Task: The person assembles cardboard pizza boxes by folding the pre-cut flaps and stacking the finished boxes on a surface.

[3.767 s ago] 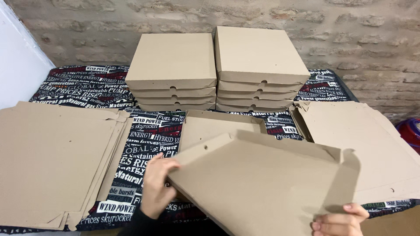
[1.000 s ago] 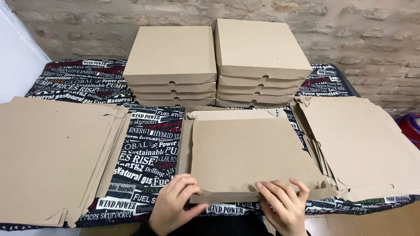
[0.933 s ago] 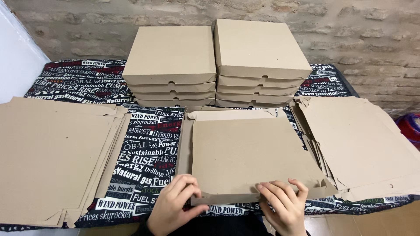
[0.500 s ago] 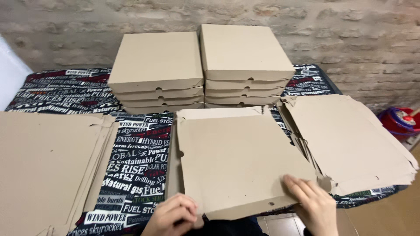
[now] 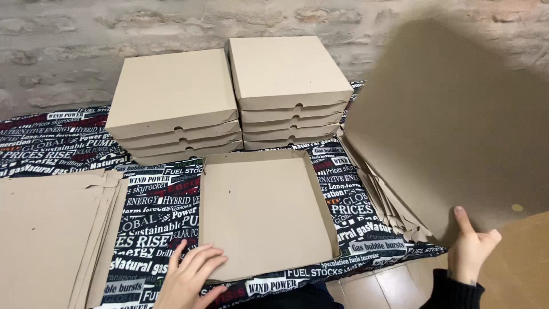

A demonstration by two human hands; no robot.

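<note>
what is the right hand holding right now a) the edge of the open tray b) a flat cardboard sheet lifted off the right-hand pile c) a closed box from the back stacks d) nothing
b: the right hand grips the lower edge of a large flat cardboard sheet tilted up above the right-hand pile, while the left hand rests on the near edge of the open tray.

My table's printed cloth (image 5: 154, 200) carries two stacks of closed boxes (image 5: 229, 103) at the back edge, an open tray (image 5: 263, 212) at the front, and flat cardboard sheets (image 5: 51, 234) at the left edge.
</note>
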